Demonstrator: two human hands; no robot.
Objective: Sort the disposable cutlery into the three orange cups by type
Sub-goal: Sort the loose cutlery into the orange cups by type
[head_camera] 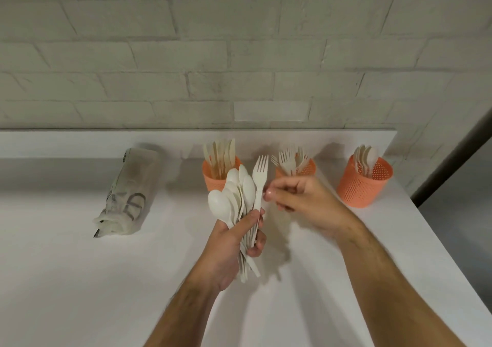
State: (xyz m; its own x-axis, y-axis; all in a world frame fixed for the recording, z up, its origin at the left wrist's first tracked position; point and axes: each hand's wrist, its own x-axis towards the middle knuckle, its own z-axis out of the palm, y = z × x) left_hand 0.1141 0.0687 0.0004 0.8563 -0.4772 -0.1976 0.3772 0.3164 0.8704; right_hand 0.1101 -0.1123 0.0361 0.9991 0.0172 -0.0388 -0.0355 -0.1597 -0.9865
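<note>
Right hand (298,197) has its fingers (271,194) pinched on the neck of a single white fork (259,179), tines pointing up, thumb and fingertips closed on it just below the head. The fork's handle runs down into the left hand (234,243), whose fingers are curled tight around a whole bundle of white plastic spoons (234,195), bowls fanned out upward and the handle ends poking out under the palm. So the fork is gripped at both ends, touching the spoon bunch on its right side. All of it looks like smooth, slightly glossy disposable plastic. Behind the hands, on the white counter (80,280), three orange cups stand in a row, all with a perforated mesh-like wall. The left cup (213,176) holds beige, wood-looking knives (221,155) and is partly blocked by the spoon bowls. The middle cup (306,168) holds forks standing tines up, and the right hand covers its lower part. The right cup (364,181) holds spoons and sits well apart near the counter's right edge, in plain view. Off to the left lies a crumpled, translucent plastic bag (130,195) with dark print on it, on its side, well clear of the cups. Back wall (239,54) is whitish painted brick with a rough texture, and a low white ledge runs along its base behind the cups.
</note>
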